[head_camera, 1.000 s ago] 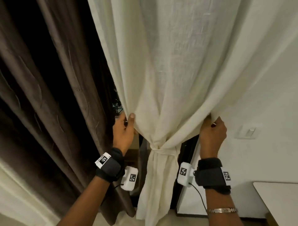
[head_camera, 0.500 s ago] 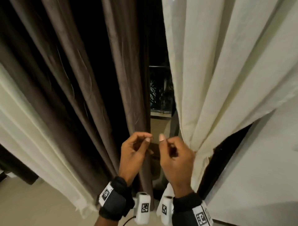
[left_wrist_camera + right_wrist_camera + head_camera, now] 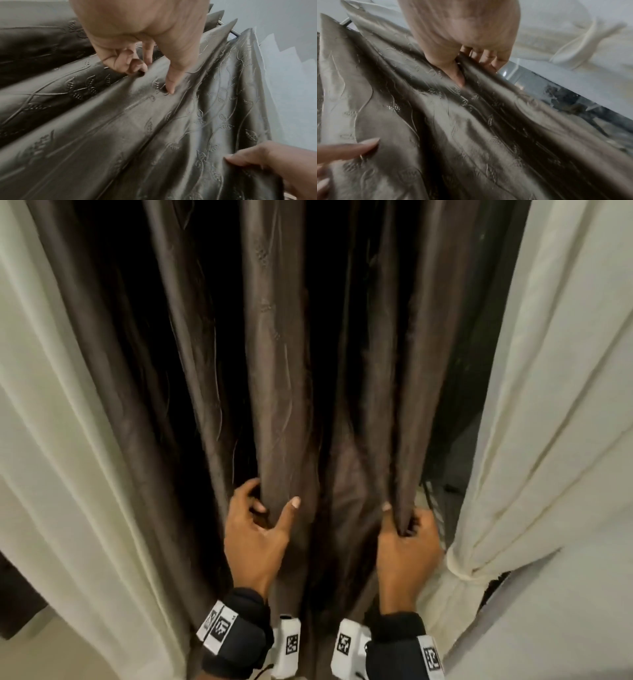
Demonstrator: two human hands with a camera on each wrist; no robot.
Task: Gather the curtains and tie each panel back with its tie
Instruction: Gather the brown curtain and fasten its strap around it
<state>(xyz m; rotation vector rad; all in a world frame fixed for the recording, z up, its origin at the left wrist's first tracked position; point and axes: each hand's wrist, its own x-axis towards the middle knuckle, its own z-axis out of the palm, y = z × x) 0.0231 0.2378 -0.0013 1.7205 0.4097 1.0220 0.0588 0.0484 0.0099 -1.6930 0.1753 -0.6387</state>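
A brown embossed curtain (image 3: 274, 371) hangs in loose folds straight ahead. My left hand (image 3: 274, 508) curls round one fold of it, thumb on the front face, as the left wrist view shows (image 3: 154, 75). My right hand (image 3: 400, 518) pinches the curtain's right edge fold between thumb and fingers (image 3: 471, 67). To the right hangs a cream curtain (image 3: 548, 405), gathered and bound by its cream tie (image 3: 479, 571). Another cream curtain (image 3: 51, 440) hangs loose on the left. No tie for the brown curtain shows.
Window glass (image 3: 556, 94) with dark outdoors shows behind the brown curtain's right edge. A curtain rod (image 3: 232, 32) runs along the pale wall (image 3: 291, 67) above. Light floor (image 3: 51, 655) shows at lower left.
A second ago both hands held the tied cream curtain. They let go, came together in front of me, and now each grips a fold of the brown curtain; my view has swung left.
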